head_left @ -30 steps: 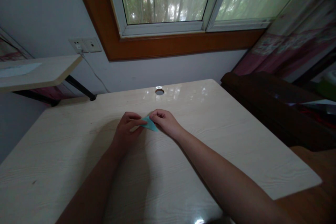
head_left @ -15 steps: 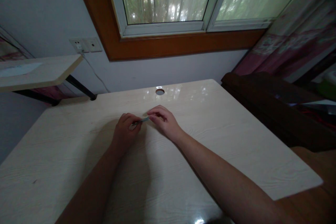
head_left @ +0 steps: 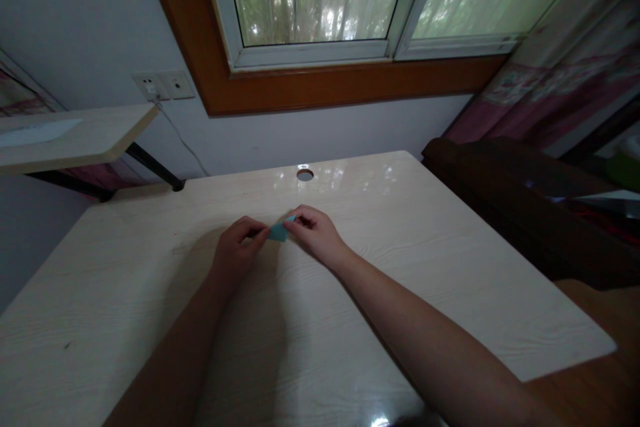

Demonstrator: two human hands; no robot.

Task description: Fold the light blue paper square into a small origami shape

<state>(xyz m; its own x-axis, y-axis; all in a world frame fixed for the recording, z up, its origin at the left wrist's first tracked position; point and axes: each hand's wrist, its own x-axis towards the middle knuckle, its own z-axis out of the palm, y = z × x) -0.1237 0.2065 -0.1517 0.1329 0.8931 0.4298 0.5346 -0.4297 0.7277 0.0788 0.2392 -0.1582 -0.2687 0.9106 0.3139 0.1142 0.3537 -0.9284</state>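
Note:
A small piece of folded teal paper point(head_left: 278, 233) is stretched between my two hands, just above the pale wood-grain table point(head_left: 400, 227). My left hand point(head_left: 239, 240) pinches its left end between thumb and fingertips. At the other end, my right hand point(head_left: 313, 225) grips the upper right corner the same way. The paper's flat face shows, with a pointed lower edge hanging between the fingertips. Its ends are hidden under my fingers.
A round cable hole point(head_left: 305, 175) lies near the table's back edge. To the left, a raised shelf point(head_left: 100, 133) stands on black legs, with a white cord point(head_left: 183, 140) behind it. Dark wooden furniture point(head_left: 490, 207) borders the right side, and a window is ahead.
The paper has turned from nearly edge-on to showing its teal face. My right hand has shifted slightly to the right and down, and the left fingers have moved a little on the paper.

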